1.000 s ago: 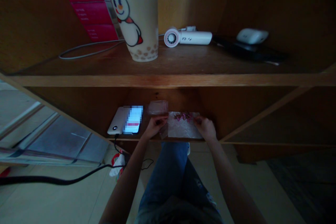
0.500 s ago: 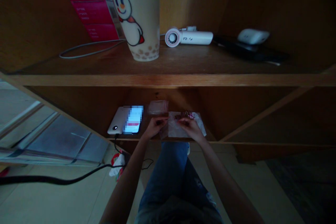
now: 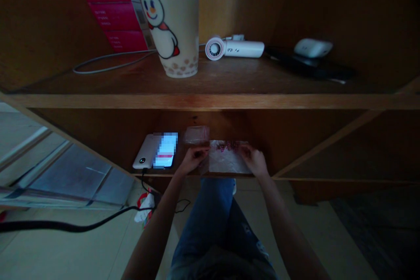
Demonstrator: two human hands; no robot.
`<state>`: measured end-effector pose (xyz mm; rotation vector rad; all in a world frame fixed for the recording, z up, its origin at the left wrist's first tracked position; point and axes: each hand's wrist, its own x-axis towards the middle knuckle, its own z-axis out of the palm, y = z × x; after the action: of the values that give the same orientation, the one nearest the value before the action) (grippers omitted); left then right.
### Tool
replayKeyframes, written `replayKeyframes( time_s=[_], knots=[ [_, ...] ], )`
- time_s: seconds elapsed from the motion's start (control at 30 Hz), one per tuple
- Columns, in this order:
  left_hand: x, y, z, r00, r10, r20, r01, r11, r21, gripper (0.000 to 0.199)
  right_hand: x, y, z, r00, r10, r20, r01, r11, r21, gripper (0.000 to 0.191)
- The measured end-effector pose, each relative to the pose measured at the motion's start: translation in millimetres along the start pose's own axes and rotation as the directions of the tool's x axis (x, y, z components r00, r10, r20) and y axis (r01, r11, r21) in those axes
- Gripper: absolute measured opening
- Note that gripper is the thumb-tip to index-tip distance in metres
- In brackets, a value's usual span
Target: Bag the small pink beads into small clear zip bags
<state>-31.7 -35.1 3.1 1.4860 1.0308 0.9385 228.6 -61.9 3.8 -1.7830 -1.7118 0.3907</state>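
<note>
On the lower shelf lies a crinkled whitish sheet [image 3: 226, 162] with small dark pink bead-like pieces [image 3: 225, 146] along its far side. Left of the sheet is my left hand [image 3: 192, 160], its fingers pinched at the edge of a thin clear plastic bag [image 3: 204, 167]. My right hand [image 3: 255, 161] is over the sheet's right end, thumb and fingers together close to the pink pieces. What it pinches, if anything, is too small to make out. Flat clear packets [image 3: 197, 134] lie just beyond my left hand.
A phone with a lit screen [image 3: 166, 151] rests beside a pale device [image 3: 143, 152] with a black cable. On the upper shelf stand a bubble-tea cup [image 3: 177, 22], pink boxes [image 3: 113, 15], a white handheld fan [image 3: 241, 49] and a white case [image 3: 313, 47]. The upper shelf edge [image 3: 210, 101] overhangs.
My right hand has moved right, from the middle of the sheet to its right end, uncovering more of the sheet. The pink pieces look more spread out. My left hand stays in place.
</note>
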Motion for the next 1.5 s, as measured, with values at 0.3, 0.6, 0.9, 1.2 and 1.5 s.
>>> replayKeyframes(
  time_s=[0.3, 0.6, 0.9, 1.2, 1.5],
  knots=[
    [4.0, -2.4, 3.3, 0.999, 0.010, 0.049, -0.015, 0.994, 0.111, 0.034, -5.2, 13.2, 6.7, 0.998, -0.047, -0.031, 0.046, 0.997, -0.057, 0.028],
    [24.3, 13.7, 22.4, 0.980, 0.130, 0.151, -0.152, 0.979, 0.140, 0.030, -0.1, 15.7, 9.0, 0.997, 0.025, -0.080, -0.015, 0.992, 0.127, 0.024],
    [25.6, 0.7, 29.0, 0.971, 0.190, 0.143, -0.215, 0.960, 0.178, 0.026, 0.9, 15.7, 8.8, 0.998, 0.023, -0.055, -0.016, 0.992, 0.128, 0.025],
    [22.5, 5.4, 30.2, 0.980, 0.154, 0.125, -0.177, 0.963, 0.201, 0.027, 4.0, 14.7, 9.7, 0.996, 0.068, -0.061, -0.060, 0.991, 0.122, 0.025],
    [23.5, 1.8, 28.2, 0.981, 0.173, 0.087, -0.181, 0.979, 0.097, 0.025, -0.6, -2.8, 8.2, 0.998, 0.044, -0.051, -0.021, 0.923, 0.384, 0.026]
  ],
)
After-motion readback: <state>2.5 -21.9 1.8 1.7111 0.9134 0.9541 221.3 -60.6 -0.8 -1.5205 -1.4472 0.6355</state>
